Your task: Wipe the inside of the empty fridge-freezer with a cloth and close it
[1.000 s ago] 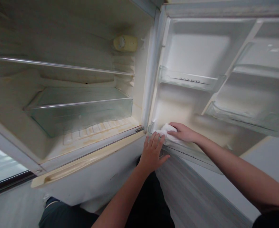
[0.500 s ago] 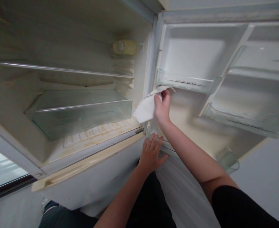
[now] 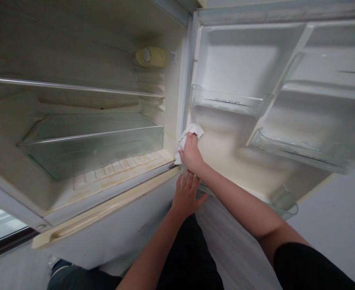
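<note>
My right hand is closed around a white paper towel, pressing it to the hinge-side edge of the open refrigerator door. Part of the towel is hidden under the fingers. Just below, my left hand rests with fingers spread on the lower corner of the door, near the hinge, holding nothing. The fridge compartment opens to the left of both hands, its floor marked with yellowish stains.
A clear drawer sits low in the fridge under a glass shelf. A yellowed light cover is on the inner wall. Clear door bins line the door. Below is a lower white door or drawer front.
My right hand has moved down and slightly left, and the paper towel is now bunched against the door edge rather than hanging loose. My left hand stays at the lower corner.
</note>
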A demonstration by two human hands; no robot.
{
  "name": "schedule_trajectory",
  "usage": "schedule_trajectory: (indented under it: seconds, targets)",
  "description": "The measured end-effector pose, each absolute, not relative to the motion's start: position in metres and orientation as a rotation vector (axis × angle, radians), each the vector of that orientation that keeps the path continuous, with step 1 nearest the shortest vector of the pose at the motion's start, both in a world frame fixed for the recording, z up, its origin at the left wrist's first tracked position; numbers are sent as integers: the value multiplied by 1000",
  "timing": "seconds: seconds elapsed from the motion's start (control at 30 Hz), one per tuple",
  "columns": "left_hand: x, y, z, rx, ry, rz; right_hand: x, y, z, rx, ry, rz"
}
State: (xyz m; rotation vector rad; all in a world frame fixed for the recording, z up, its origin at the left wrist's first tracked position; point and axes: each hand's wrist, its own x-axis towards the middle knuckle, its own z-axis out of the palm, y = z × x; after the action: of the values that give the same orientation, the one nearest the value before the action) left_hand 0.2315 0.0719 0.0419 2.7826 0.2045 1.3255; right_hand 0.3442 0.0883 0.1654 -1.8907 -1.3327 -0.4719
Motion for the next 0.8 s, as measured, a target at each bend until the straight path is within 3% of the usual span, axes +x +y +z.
schedule_trajectory:
  seconds: [0.4, 0.5, 0.63, 0.8]
  targets:
    - [227, 74, 52, 2744, 134, 1298, 381, 68, 232, -1992, -1698, -838]
    - [229, 75, 51, 2741, 144, 1314, 392, 44, 242, -2001, -1756, -1050]
    - [231, 76, 51, 2733, 163, 1347, 399, 10, 242, -2189, -1637, -1318]
    - [232, 76, 52, 2727, 161, 1365, 400, -27, 214, -2382, -1584, -1430]
